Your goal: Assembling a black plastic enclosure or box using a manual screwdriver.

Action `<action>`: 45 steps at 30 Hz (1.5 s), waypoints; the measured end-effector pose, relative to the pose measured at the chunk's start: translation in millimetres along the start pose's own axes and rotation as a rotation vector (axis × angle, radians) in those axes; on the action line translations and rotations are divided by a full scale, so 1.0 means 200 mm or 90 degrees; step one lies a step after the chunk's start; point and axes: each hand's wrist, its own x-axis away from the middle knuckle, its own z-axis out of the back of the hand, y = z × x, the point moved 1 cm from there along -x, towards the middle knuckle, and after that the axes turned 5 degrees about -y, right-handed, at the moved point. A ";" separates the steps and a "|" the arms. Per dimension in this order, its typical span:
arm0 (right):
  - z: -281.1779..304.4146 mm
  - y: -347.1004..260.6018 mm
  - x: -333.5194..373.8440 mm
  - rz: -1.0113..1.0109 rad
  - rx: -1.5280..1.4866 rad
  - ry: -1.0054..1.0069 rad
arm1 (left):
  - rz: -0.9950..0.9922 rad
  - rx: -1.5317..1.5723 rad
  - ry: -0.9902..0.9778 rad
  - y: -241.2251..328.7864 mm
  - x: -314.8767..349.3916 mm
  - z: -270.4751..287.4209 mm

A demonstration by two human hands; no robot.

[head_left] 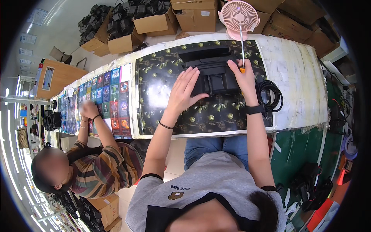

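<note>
A boxy black plastic device with a raised flat panel along its far side lies on the dark patterned mat. My left hand rests flat against the device's left side, fingers stretched out and thumb spread. At the device's right side, my right hand is closed around the orange handle of a screwdriver. Its long thin metal shaft points away from me, and most of the handle is hidden in the hand. My right thumb lies at the device's upper right corner; whether it touches is hard to tell.
A coiled black cable lies right of my right wrist. Beyond the mat stands a pink fan. Cardboard boxes, some holding black devices, line the far side. A co-worker sits at my left, hands over a colourful card-patterned sheet.
</note>
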 end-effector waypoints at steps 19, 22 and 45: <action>0.00 0.15 -0.05 -0.030 -0.182 -0.098 | -0.149 0.085 -0.032 0.25 -0.52 -0.10; -0.02 0.22 -0.05 0.026 -0.211 -0.111 | -0.142 0.104 -0.071 0.22 -0.56 -0.25; 0.07 0.04 -0.04 -0.007 -0.230 -0.233 | -0.070 0.157 -0.060 0.25 -0.51 -0.28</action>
